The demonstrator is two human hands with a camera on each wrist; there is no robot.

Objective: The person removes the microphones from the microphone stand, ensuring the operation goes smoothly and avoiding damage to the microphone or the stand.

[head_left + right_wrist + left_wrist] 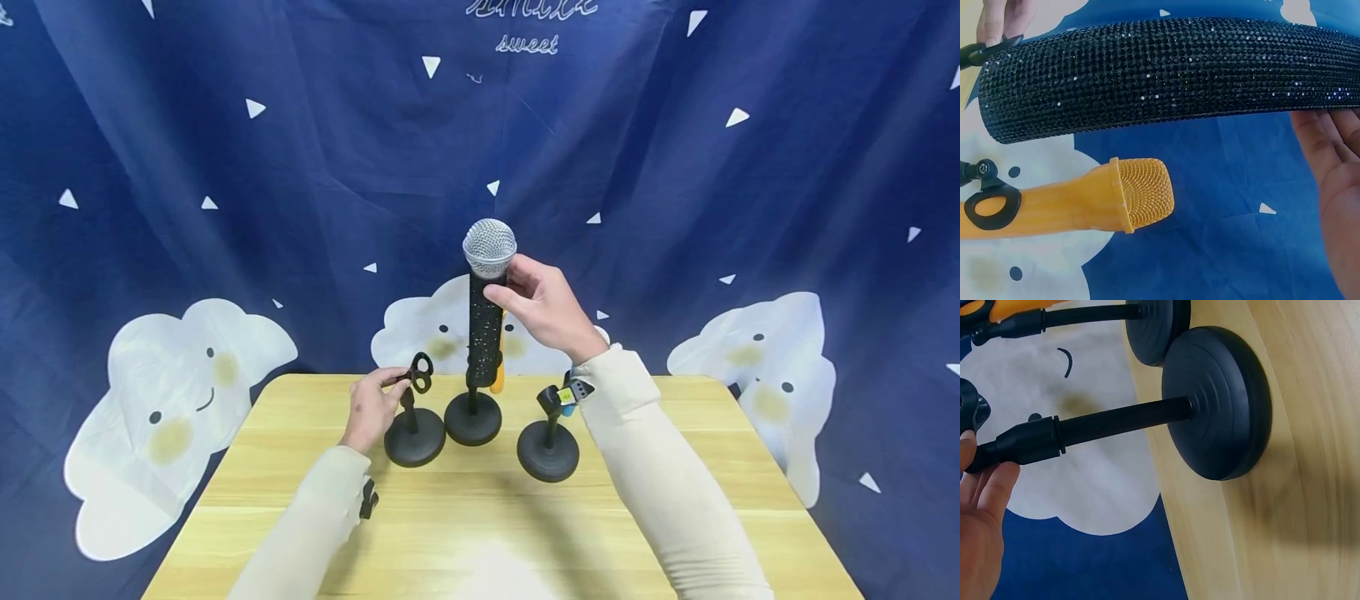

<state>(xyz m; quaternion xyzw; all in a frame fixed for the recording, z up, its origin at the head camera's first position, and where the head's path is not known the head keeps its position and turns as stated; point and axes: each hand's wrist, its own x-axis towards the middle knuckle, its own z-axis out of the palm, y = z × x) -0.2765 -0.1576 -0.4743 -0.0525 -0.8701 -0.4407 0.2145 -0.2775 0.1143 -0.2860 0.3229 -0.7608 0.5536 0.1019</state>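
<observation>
The right grip (546,307) has thumb and fingers on a glittery black microphone (485,333), just under its silver head, above the tabletop (420,533). Lower left, the left grip (372,408) pinches a stand (414,439) near its top. Beyond the right grip's microphone, another stand (472,422) holds an orange microphone (1085,206).

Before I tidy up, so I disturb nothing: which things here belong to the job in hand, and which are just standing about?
In the job, it seems:
black microphone, in the right hand
left stand, held by the left hand

Apparently just about:
orange microphone, clipped to the middle stand
right stand
</observation>
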